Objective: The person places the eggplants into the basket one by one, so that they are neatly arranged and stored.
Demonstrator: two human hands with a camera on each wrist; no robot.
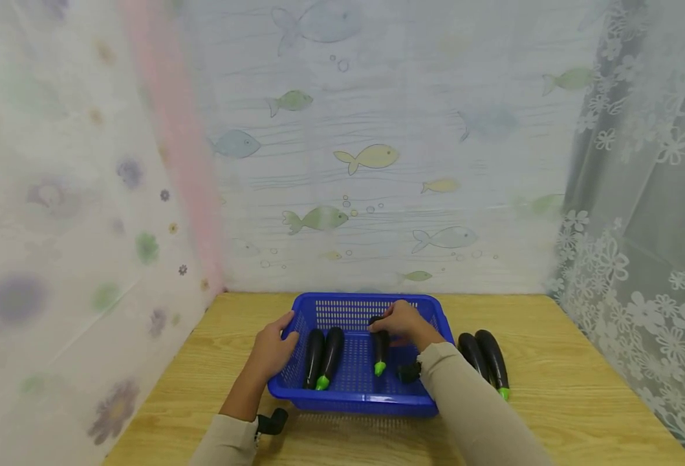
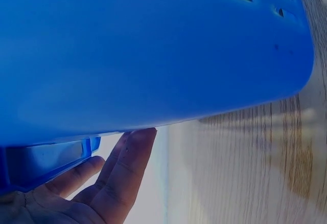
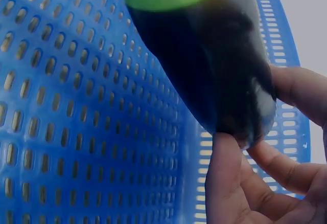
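A pale sheet (image 1: 57, 259) printed with blurred flowers hangs at the far left, ending in one pink band (image 1: 170, 149). Next comes one light sleeve (image 1: 226, 440) with a black device (image 1: 273, 422) at its cuff, and beyond it the left hand (image 1: 271, 348), which touches the left rim of the one blue basket (image 1: 330, 395). In the left wrist view its fingers reach out along the plastic; whether they pinch the rim I cannot tell.

Five eggplants are in view. Two, a first eggplant (image 1: 314, 356) and a second eggplant (image 1: 334, 349), lie side by side in the basket's left part; the second shows a green stem end toward the front. A third eggplant (image 1: 381, 349) is inside the basket's outline, right of its middle, its green end pointing frontward; the right hand (image 1: 403, 323) grasps it by the dark end between thumb and fingers. Behind the basket hangs a sheet (image 1: 377, 194) drawn with fish.

The other light sleeve (image 1: 470, 401) passes over the basket's right side, a second black device (image 1: 409, 372) at its cuff. Just right of the basket, a fourth eggplant (image 1: 473, 353) and a fifth eggplant (image 1: 492, 356) lie together on the wood-grain table (image 1: 575, 388). A lace curtain (image 1: 639, 259) with white flowers hangs farthest right.
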